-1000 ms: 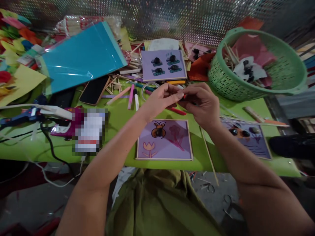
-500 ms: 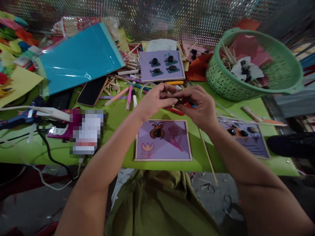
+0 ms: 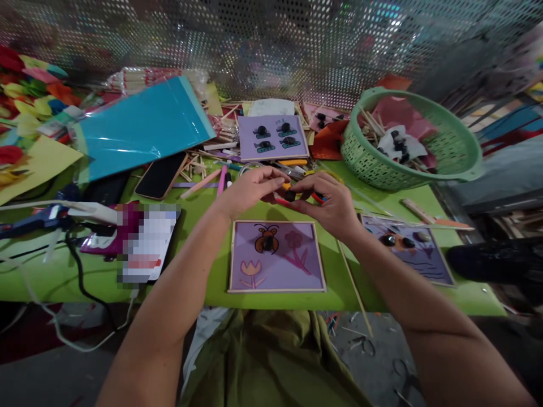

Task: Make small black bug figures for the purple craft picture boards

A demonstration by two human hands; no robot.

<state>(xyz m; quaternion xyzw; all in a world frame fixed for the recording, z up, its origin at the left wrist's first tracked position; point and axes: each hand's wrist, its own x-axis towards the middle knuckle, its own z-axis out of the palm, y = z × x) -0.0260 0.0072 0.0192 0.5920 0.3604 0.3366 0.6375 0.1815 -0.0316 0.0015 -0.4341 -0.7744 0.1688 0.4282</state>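
My right hand [image 3: 326,203] pinches a small black pebble [image 3: 290,195] between thumb and fingertips. Close on its left is my left hand [image 3: 254,191], fingers curled in against the thumb; what they hold, if anything, is hidden. Below both hands lies a purple picture card [image 3: 280,276] edged with thin wooden sticks. It bears an orange butterfly drawing with a dark stone [image 3: 268,243] at its middle, a tulip and a pink flower. Behind the hands is another purple card [image 3: 274,148] with several black stones on green drawings.
A green basket [image 3: 384,169] with sticks and paper stands at the back right. Another stone picture [image 3: 428,265] lies at right, beside a long thin stick [image 3: 355,288]. Markers [image 3: 222,181], a phone [image 3: 161,176], a blue sheet [image 3: 144,127] and a glue gun [image 3: 34,216] lie leftward.
My hands have moved slightly apart, and the black pebble now shows in the right fingers. The camera view has tilted up a little, so the table sits lower.
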